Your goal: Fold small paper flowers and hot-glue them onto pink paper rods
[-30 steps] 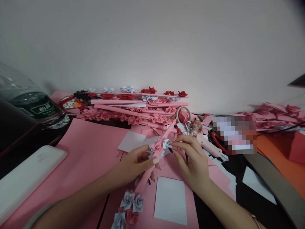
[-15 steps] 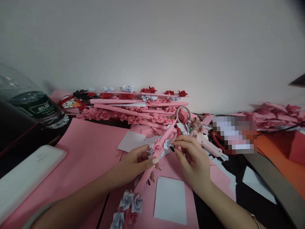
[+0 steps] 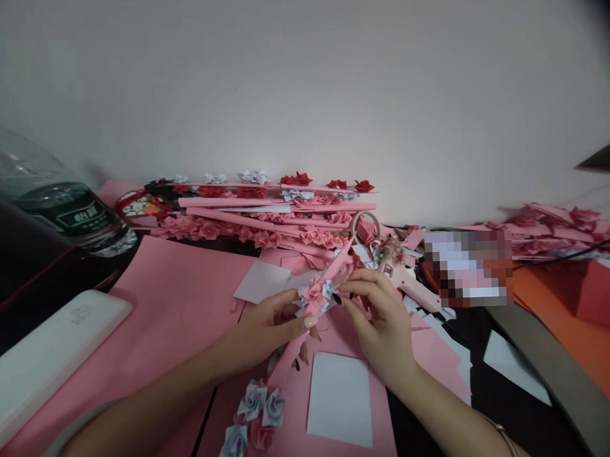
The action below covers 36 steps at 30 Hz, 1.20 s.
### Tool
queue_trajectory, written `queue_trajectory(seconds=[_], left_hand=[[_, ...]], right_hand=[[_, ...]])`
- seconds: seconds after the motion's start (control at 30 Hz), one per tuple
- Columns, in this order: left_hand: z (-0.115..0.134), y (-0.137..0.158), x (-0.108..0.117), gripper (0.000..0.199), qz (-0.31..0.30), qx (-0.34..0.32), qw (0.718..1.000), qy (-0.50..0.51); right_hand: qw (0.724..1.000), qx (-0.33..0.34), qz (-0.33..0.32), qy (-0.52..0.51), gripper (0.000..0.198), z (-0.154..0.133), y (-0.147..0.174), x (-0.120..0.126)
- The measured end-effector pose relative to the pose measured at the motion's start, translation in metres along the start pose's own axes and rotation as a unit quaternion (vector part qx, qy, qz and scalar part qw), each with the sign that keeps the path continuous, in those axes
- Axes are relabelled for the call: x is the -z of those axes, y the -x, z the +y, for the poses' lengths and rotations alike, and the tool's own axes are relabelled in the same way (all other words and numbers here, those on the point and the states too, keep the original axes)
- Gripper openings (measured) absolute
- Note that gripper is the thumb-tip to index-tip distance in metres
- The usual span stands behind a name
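Note:
My left hand [image 3: 258, 330] is closed around a long rolled pink paper stem [image 3: 285, 361], slanting from lower left to upper right. A folded pink paper rose [image 3: 314, 291] sits on the stem just beyond my left thumb. Beside it is a small white paper rose [image 3: 330, 289], which the fingertips of my right hand [image 3: 381, 322] pinch against the stem's right side. More white roses [image 3: 252, 399] and a pink one cluster near the stem's lower end. My left fingers partly show beneath the stem.
Pink paper sheets [image 3: 182, 293] and a white paper square [image 3: 337, 398] lie under my arms. Behind are finished flower stems [image 3: 279, 201], a tape roll [image 3: 365, 216] and a pale pink glue gun [image 3: 418, 294]. A power bank [image 3: 59, 357] and water bottle [image 3: 79, 213] stand left.
My right hand has moved slightly left, bringing the white rose closer in against the pink rose and stem. The left hand holds still.

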<state>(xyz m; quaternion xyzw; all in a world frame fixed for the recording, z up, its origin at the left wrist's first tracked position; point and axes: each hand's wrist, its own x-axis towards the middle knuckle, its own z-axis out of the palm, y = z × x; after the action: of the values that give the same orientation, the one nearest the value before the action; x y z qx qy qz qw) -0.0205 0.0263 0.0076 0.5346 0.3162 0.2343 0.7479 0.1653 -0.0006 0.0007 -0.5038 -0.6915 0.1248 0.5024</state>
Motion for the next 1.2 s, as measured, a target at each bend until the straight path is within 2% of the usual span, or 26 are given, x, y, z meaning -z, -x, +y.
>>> queue_trajectory(seconds=[0.3,0.5,0.67,0.9,1.2], left_hand=[[0.0004,0.0006,0.0001,0.025,0.003,0.006,1.000,-0.006],[0.0035,0.0001,-0.0006,0.031,0.011,0.017,1.000,-0.009],[0.0038,-0.0003,0.0007,0.033,0.011,0.014,1.000,-0.004],[0.0019,0.0009,-0.0004,0.026,0.007,0.011,1.000,-0.011],[-0.0016,-0.0010,0.0003,0.028,0.003,0.005,1.000,-0.002]], right_hand=[[0.999,-0.046,-0.017,-0.020,0.015,0.0018,0.0000,0.0002],[0.998,-0.031,-0.038,-0.037,0.017,0.0025,-0.0005,0.0032],[0.999,-0.010,-0.042,-0.008,0.019,0.0047,-0.0042,0.0079],[0.999,0.005,-0.044,0.012,0.018,0.0061,-0.0049,0.0075],[0.999,0.001,-0.053,0.004,0.017,0.0032,-0.0033,0.0043]])
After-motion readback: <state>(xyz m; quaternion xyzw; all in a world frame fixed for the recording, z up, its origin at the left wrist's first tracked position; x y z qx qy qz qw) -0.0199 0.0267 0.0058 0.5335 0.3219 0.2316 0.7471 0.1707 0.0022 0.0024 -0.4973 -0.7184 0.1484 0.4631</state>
